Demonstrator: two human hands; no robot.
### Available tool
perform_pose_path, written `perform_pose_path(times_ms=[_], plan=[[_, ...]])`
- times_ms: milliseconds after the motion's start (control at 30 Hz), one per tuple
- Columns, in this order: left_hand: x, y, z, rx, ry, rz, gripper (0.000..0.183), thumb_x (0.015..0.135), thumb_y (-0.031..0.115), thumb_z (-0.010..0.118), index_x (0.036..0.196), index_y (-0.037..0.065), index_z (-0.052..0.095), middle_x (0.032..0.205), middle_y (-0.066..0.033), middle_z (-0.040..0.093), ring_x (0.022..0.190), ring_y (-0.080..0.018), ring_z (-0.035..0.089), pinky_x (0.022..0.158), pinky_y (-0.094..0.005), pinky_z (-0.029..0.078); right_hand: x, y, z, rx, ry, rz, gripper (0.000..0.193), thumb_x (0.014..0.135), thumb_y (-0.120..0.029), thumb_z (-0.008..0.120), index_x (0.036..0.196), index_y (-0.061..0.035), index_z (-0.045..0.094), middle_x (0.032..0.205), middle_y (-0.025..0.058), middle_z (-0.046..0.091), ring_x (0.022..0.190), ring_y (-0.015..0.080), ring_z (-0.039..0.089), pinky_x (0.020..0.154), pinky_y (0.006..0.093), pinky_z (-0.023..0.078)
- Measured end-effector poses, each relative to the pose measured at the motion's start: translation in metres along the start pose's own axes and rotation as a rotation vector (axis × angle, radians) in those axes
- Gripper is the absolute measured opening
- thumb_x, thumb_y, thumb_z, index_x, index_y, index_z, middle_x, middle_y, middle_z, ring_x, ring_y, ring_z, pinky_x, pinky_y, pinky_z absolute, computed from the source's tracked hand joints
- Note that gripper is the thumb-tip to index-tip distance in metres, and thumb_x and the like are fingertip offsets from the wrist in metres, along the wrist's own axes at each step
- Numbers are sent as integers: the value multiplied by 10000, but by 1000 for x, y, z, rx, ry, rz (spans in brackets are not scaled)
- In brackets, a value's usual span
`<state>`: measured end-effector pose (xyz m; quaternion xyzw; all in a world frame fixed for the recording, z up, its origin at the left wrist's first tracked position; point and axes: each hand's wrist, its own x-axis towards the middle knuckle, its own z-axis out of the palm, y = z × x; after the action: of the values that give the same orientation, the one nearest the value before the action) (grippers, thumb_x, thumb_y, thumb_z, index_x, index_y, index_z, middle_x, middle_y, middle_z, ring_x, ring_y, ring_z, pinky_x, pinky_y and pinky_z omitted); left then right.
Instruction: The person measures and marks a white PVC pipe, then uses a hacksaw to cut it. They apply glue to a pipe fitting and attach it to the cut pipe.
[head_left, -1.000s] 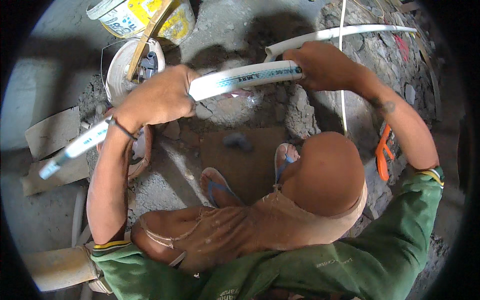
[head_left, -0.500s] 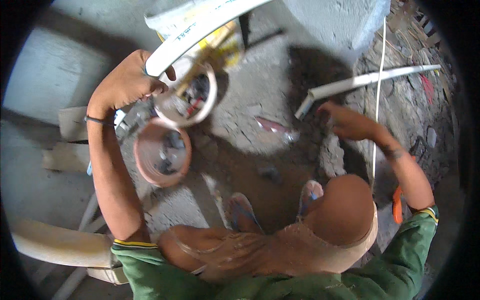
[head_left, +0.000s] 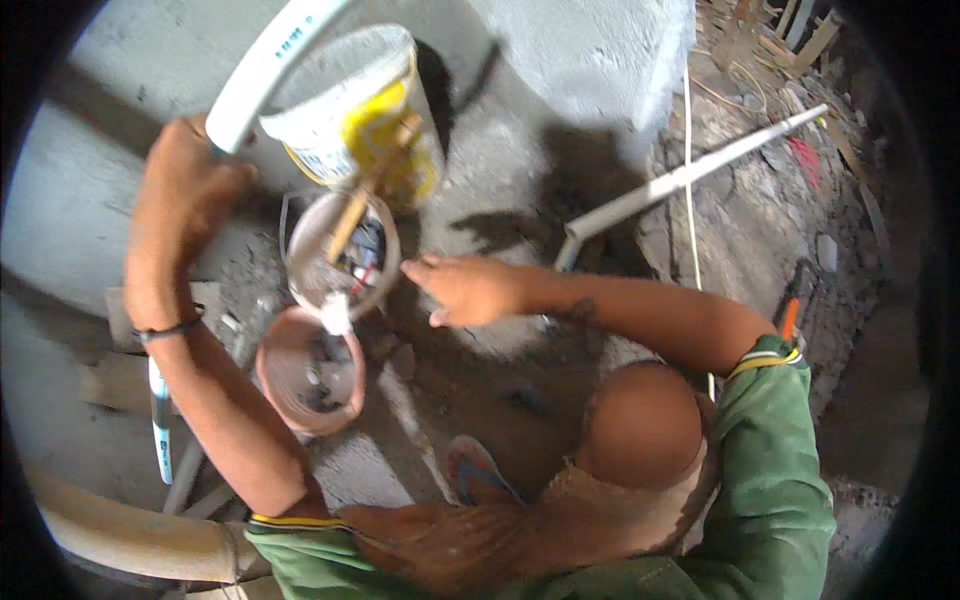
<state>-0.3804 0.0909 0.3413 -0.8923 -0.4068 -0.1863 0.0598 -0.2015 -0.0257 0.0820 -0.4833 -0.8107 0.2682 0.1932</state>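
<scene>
My left hand (head_left: 195, 185), slightly blurred, is closed around a white plastic pipe (head_left: 265, 70) that rises past the upper edge. Below the left wrist another length of white pipe (head_left: 160, 430) shows; I cannot tell whether it is the same piece. With its fingers apart and nothing in them, my right hand (head_left: 465, 290) reaches left, close to the rim of a pale pinkish pail (head_left: 385, 285). In that pail are a wooden stick (head_left: 347, 228) and small dark and red items. A second, pinkish pail (head_left: 275, 375) with grey bits inside stands nearer to me.
A white and yellow bucket (head_left: 320, 110) stands behind the pails. Towards the right a long white pipe (head_left: 690, 172) lies across rubble, and a thin pale cord (head_left: 688, 130) crosses it. A thick, pale curved pipe (head_left: 140, 525) lies at lower left. Something orange (head_left: 790, 318) is beside my right arm.
My right hand has swung left, from beside the long pipe on the rubble to the pail. My left hand and its pipe appear further left, and the view has shifted.
</scene>
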Motion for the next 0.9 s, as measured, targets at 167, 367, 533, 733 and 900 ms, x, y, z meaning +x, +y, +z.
perform_pose_path(times_ms=[167,367,533,733,900], plan=[[-7,-7,8,-190,-96,-66,209,808,119,711,978,16,647,647,-11,557,501,-92,489,472,-288,397,-35,31,-18,-71,-645,395,655,841,-368,704,1319,43,524,1203,274,630,1148,424,596,971,479,479],[-12,-32,11,-192,-97,-44,252,759,131,718,950,-21,655,682,-57,600,575,-159,556,571,-331,461,-26,18,0,-92,-390,129,528,864,-372,693,1254,-23,621,1237,275,614,1187,414,583,978,467,471],[-27,-24,-15,-132,-7,-146,299,734,136,729,942,-66,653,718,-181,653,674,-279,635,703,-394,508,50,-20,10,-333,-453,-99,422,858,-330,695,1225,-123,675,1468,250,428,1361,431,423,1093,565,353],[-22,-7,-22,-137,39,-147,258,753,126,726,907,-61,638,753,-231,654,714,-330,653,742,-412,509,128,-22,84,-499,-310,-185,408,827,-295,691,1218,-178,693,1560,214,315,1434,415,323,1095,687,278],[-26,-44,0,-157,123,-107,302,734,74,736,973,-62,610,809,-271,608,766,-389,605,773,-436,487,150,22,136,-238,-24,-432,196,733,-318,685,753,-124,702,841,121,665,830,310,658,718,505,485]])
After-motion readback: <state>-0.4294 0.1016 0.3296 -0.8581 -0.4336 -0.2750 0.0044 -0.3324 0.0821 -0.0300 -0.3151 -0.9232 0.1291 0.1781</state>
